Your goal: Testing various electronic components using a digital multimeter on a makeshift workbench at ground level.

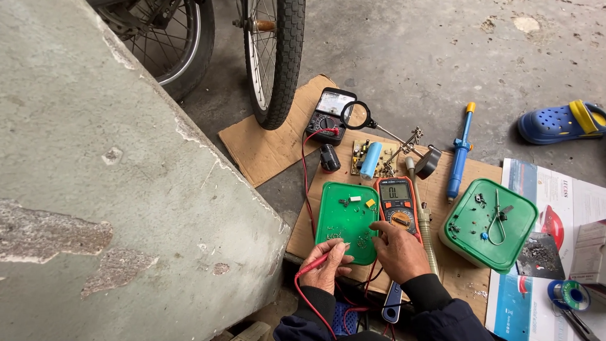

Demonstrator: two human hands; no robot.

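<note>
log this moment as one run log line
left hand: holds red probe | right hand: on flat green plastic tray edge | orange digital multimeter: beside tray

Red probe (pixel 322 260) lies angled over the flat green lid (pixel 346 220).

Tray bits (pixel 361 240) too small; pliers (pixel 576 323) cut off.

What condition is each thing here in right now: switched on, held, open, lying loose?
Left hand: pinching the red probe.
Right hand: resting at the green tray's edge, holding nothing visible.
Digital multimeter: on, display lit.
Analog multimeter: lying flat, red lead plugged in.
Green lid: upturned, holding tweezers.
Desoldering pump: lying loose.
</note>
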